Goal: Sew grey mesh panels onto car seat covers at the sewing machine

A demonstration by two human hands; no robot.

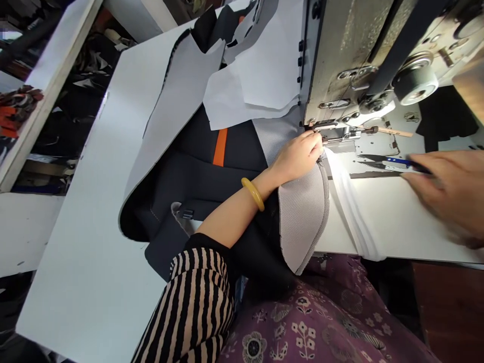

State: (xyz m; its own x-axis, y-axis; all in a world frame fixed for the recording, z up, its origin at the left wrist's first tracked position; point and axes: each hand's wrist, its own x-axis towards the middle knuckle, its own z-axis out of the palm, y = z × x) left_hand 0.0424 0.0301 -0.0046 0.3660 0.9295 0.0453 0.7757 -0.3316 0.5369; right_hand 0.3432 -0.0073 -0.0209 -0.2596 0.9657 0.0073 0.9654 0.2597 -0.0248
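Nearest, purple flowered cloth [302, 322]: covering the lap, a striped sleeve [196, 297] lying to its left.

Grey mesh panel [304, 217]: hanging toward the near edge, its curved rim showing a ridged border, which I am judging already stitched.

White strip [348, 196]: trailing loose and uncut from beside the needle area toward the near edge; I am counting this part as unfinished.

Left hand [298, 156]: curling its fingers over the mesh at the machine; what it is pinching, if anything, I am not able to tell. Yellow bangle [253, 194]: circling its wrist.

Right hand [454, 196]: closing round blue-handled snips [397, 162], the blades standing parted, pointing left, near the strip but apart from it.

Dark fabric piece [196, 176]: lying left of the machine, carrying an orange tab [220, 147] and a black buckle [188, 214], both seemingly fixed on. Overall, I am reading the sewing as partway.

Worktop [94, 267], white: bearing the lot. Sewing machine [333, 55]: standing at far right.

Farther, white sheets [260, 80]: overlapping on the fabric. Shelving [49, 96], far left: holding dark scraps and orange ones [11, 118].
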